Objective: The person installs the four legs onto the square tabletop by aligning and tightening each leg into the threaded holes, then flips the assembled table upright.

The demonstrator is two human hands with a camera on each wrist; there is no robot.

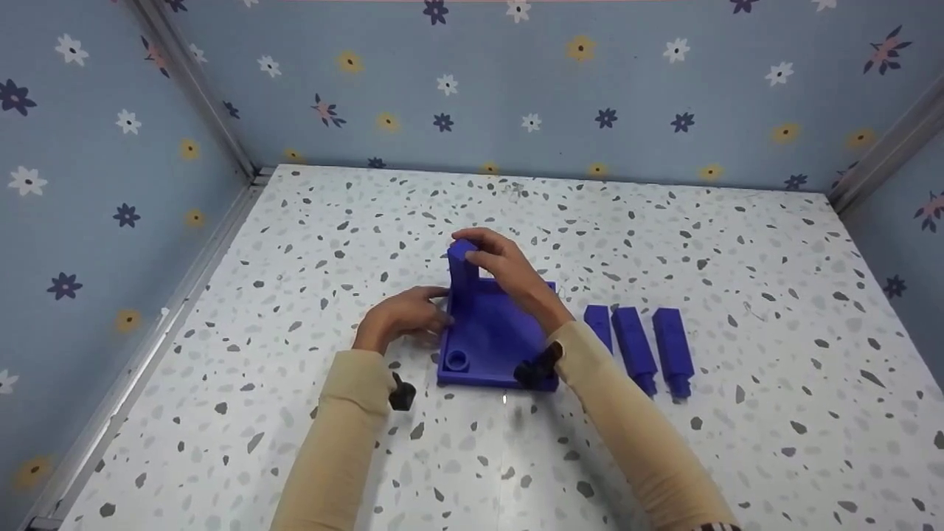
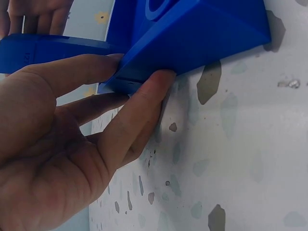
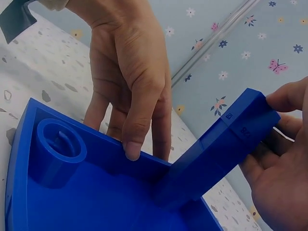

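Note:
A square blue tray [image 1: 501, 335] with raised edges lies on the table. One blue post [image 1: 463, 276] stands upright in its far left corner; the right wrist view shows this post [image 3: 216, 149] with markings near its top. My right hand [image 1: 516, 276] grips the post's upper end between thumb and fingers. At the tray's left side, my left hand [image 1: 409, 313] holds the wall, the thumb [image 3: 132, 150] over the rim and the fingers outside. A round socket [image 1: 456, 361] is in the near left corner. The post's foot is hidden inside the corner.
Right of the tray lie three loose blue posts [image 1: 601, 324], [image 1: 634, 343], [image 1: 672, 343], two with narrower ends visible toward me. The speckled table [image 1: 332, 243] is bordered by flowered panels [image 1: 501, 88] at the back and sides.

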